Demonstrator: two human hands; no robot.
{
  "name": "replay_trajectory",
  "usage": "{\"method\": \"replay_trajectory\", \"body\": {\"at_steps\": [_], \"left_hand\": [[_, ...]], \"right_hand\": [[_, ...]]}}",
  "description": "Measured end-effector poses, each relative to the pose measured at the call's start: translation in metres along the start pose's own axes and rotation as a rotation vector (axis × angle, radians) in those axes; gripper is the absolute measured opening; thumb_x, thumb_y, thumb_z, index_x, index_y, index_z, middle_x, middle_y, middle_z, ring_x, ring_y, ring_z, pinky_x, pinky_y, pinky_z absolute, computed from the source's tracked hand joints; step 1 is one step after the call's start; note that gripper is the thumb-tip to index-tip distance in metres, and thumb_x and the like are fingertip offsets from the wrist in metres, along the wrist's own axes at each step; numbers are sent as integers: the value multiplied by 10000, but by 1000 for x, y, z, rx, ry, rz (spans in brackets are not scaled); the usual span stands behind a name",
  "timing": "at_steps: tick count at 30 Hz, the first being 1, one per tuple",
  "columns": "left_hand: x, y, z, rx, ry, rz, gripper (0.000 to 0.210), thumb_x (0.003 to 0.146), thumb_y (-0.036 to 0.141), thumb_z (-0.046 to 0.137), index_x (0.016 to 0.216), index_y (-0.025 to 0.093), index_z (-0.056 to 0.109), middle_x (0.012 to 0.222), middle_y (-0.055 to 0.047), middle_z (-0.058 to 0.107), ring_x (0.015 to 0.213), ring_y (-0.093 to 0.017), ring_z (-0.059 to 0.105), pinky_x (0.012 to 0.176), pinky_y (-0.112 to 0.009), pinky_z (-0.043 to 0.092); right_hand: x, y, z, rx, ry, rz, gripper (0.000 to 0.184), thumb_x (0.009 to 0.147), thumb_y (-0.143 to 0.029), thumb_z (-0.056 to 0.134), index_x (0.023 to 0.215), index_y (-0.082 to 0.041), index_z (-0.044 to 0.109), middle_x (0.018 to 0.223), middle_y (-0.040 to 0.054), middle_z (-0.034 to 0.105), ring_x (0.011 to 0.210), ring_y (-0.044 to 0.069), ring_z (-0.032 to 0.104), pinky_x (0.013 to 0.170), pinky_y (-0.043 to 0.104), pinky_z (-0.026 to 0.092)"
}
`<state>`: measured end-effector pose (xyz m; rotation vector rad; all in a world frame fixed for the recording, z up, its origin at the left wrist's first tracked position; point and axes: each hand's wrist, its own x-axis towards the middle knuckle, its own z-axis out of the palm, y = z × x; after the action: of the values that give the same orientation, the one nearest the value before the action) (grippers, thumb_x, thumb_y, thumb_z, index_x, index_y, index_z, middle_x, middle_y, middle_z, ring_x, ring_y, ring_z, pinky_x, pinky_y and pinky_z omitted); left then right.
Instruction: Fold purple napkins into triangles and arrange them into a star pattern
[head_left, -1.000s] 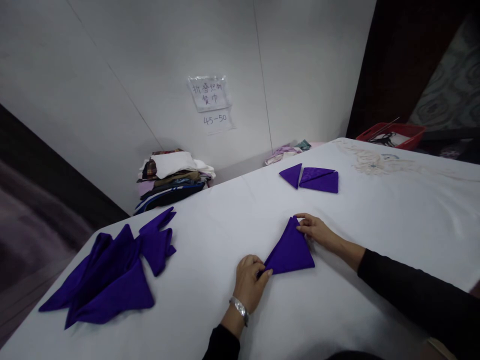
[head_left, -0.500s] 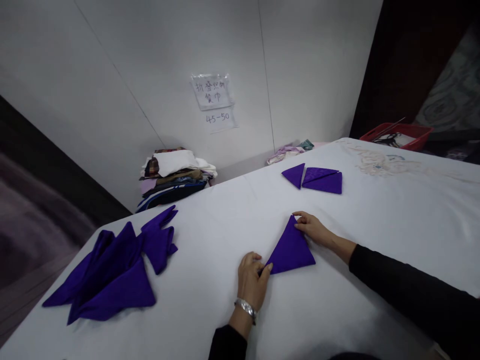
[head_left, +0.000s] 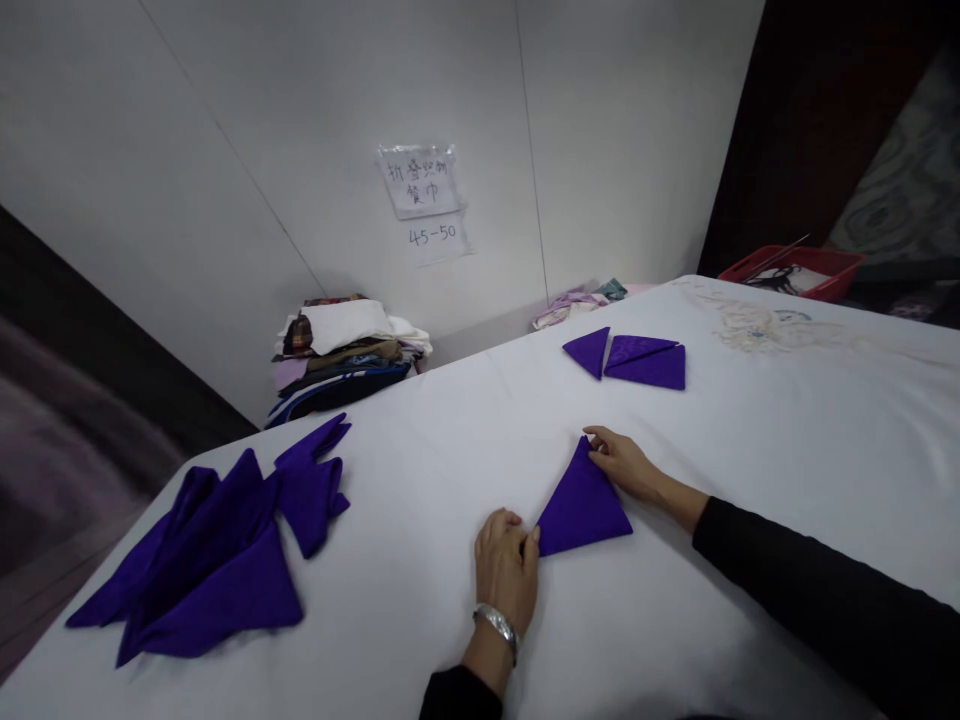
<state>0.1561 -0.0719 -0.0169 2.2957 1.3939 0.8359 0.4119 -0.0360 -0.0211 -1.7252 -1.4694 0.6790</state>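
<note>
A purple napkin (head_left: 585,503), folded into a triangle, lies flat on the white-covered table (head_left: 420,580). Its left corner is at the thumb of my left hand (head_left: 506,572), whose fingers are curled on the cloth surface; a silver bracelet circles that wrist. At the top corner, the thumb and forefinger of my right hand (head_left: 621,463) pinch the fabric. Beyond it lie several folded purple pieces: a small triangle (head_left: 589,352) and flat shapes (head_left: 645,362) beside it. Loose, crumpled purple napkins (head_left: 217,570) are heaped on the left.
A pile of folded clothes (head_left: 345,360) stands past the table's far edge, against the wall. More fabric (head_left: 574,305) lies farther right. A red basket (head_left: 832,285) is at the far right corner. A handwritten paper sign (head_left: 420,185) hangs on the wall.
The view has shifted slightly. Both hands stay at the same two corners of the folded triangle, which has hardly moved.
</note>
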Motion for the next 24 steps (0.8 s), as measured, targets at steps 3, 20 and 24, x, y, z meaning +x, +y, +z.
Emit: {"method": "replay_trajectory", "body": {"at_steps": [3,20,24], "left_hand": [[0,-1,1,3,19,0,245,833,242,476,595,205,528,877,-39,538,898,-209,507,799,-412,413],[-1,-2,1,44,24,-57,210,785,267,548,602,210,461,936,-51,538,972,-242,492,849,-435,383],[-1,-1,0,68,31,-58,101,779,209,524,683,214,493,888,-42,550,911,-224,513,826,-415,400]], "right_hand": [[0,-3,-2,-73,-6,11,456,714,-151,471,1165,-192,528,825,14,624,682,148,552,603,252,385],[1,-11,-4,-506,-27,-29,308,816,-239,432,1080,-196,586,857,68,669,743,202,583,613,277,323],[4,-11,-5,-546,-48,-5,267,838,-261,423,1022,-207,608,889,77,676,764,210,588,605,278,317]]}}
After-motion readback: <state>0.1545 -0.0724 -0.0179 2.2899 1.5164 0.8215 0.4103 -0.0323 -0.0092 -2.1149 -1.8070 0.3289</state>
